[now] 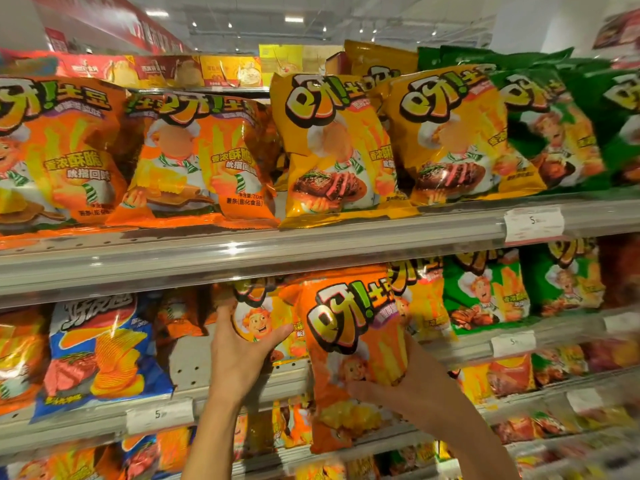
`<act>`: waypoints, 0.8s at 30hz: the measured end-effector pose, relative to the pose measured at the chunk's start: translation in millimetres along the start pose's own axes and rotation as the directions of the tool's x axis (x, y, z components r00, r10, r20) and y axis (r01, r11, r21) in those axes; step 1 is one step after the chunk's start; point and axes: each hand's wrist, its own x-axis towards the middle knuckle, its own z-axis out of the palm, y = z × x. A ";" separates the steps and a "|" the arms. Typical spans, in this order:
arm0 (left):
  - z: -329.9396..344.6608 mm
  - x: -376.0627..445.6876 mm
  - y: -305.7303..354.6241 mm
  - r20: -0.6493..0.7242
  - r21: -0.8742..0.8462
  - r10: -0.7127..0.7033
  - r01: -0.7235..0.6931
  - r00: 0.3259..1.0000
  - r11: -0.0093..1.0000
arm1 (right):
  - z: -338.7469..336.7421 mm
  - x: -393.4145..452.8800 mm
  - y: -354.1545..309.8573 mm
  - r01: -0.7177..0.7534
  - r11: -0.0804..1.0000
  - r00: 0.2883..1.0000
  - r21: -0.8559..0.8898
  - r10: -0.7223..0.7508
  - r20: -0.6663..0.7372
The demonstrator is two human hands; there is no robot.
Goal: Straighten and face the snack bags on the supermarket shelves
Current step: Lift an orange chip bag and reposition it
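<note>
Between our two hands on the middle shelf (450, 355) hangs the orange bag (349, 344) we are working on, pulled forward of the row and tilted, its top leaning left and its bottom edge drooping past the shelf lip. We read that as a bag drawn out so it can be set back square, logo to the front.

Our right hand (398, 379) has it: the fingers come in from the right and curl round the bag's lower right edge, the thumb side tucked behind the foil, so the grip is closed on the bag rather than merely resting there. Our left hand (242, 351) is spread wide, fingers straight, thumb stretched toward the right, the palm laid against the yellow-orange bag (263, 320) just left of the held one. It pinches nothing that we can see; it looks to be steadying or pushing that neighbour back to make room.

Left of the left hand there is a bare patch of perforated shelf, then a blue bag (104, 344) standing face-out. Right of the right hand the green bags (485, 292) stand upright behind the rail. Above both hands the upper shelf (242, 258) carries its orange, yellow and green rows, mostly faced, a few leaning on each other.

The next move, we judge, is seating the held bag upright in that slot.
</note>
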 end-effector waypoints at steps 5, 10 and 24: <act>38.6 -2.8 5.7 0.055 -0.012 -0.024 0.025 0.998 1.000 | -26.7 -12.3 10.5 -0.005 1.000 0.980 0.005 0.006 -0.197; 60.0 -2.9 7.2 0.100 -0.022 -0.038 0.041 0.994 0.999 | -48.6 -21.4 20.5 0.014 0.999 0.948 0.031 -0.003 -0.318; 63.0 -5.7 18.3 0.331 0.107 -0.097 0.064 0.939 0.992 | -56.6 -29.5 27.2 0.020 0.997 0.936 0.070 0.006 -0.353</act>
